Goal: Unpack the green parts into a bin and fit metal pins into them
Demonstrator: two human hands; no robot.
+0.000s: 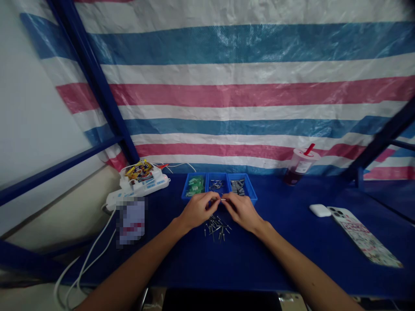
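My left hand and my right hand meet just in front of a blue three-part tray, both with fingers pinched. A thin, shiny blind rivet shows at the right fingertips, pointing toward the left hand. Whatever the left fingers pinch is hidden. Below the hands, a loose pile of blind rivets lies on the blue table. The tray's left compartment holds green plastic pieces, the middle one thin metal pieces, and the right one grey cylindrical pieces.
At the left are a white power strip, a container of colourful packets, a blurred packet and white cables. A cup with a red straw, a white earbud case and a phone are right.
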